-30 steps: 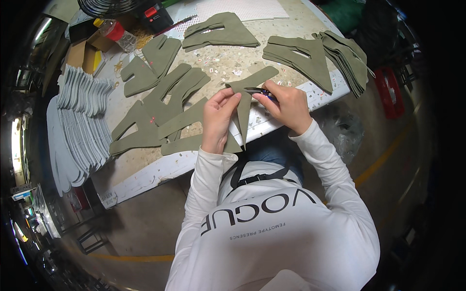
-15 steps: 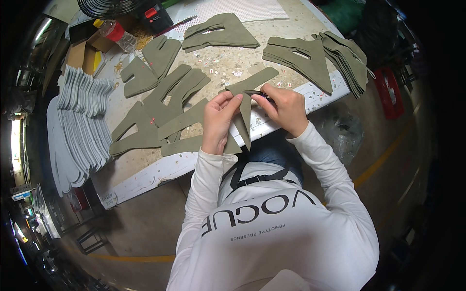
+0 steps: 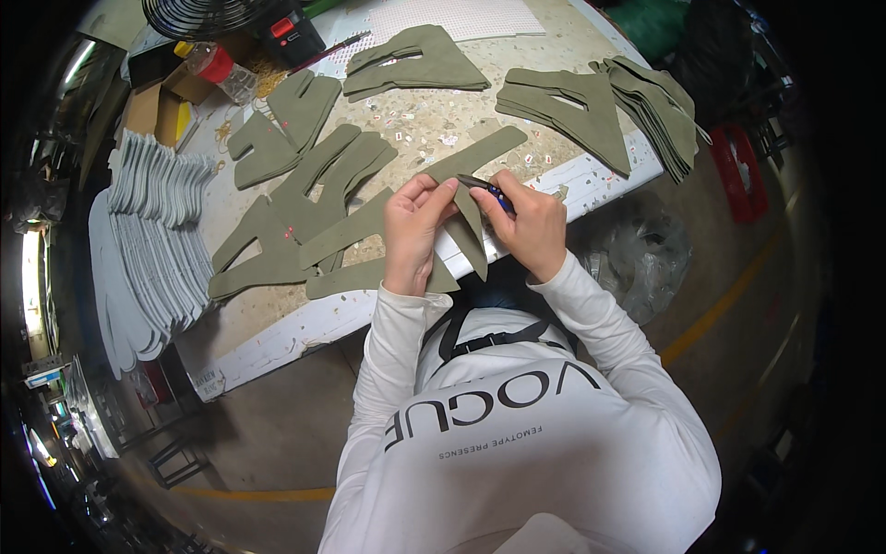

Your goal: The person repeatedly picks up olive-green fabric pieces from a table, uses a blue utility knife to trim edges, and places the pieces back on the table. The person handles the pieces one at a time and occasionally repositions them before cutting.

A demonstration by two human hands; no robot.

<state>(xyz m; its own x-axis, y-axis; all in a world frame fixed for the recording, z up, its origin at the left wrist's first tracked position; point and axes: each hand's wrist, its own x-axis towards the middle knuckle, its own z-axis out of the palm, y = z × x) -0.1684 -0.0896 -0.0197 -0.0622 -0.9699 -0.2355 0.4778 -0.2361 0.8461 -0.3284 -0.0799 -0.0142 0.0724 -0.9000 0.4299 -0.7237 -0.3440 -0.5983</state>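
My left hand (image 3: 413,226) pinches an olive-green cut piece (image 3: 471,238) between thumb and fingers, just above the table's near edge. The piece's pointed end hangs down past that edge. In my closed right hand (image 3: 535,222) is a pair of small snips (image 3: 482,183) with blue and black handles. Their dark tips meet the piece beside my left thumb; whether the blades are apart is too small to tell. Under and beyond my left hand lie more olive pieces (image 3: 346,235), overlapping, some with red marks.
Olive stacks lie at the back (image 3: 452,74) and right (image 3: 600,125). Many grey pieces (image 3: 161,268) stand packed along the left edge. A bottle (image 3: 217,65), a cardboard box (image 3: 148,115) and a round wire guard (image 3: 208,14) sit far left. Small scraps dot the table (image 3: 420,115).
My right hand has shifted left and slightly down with the snips, bringing it closer to my left hand. The hanging point of the piece has swung a little to the right.
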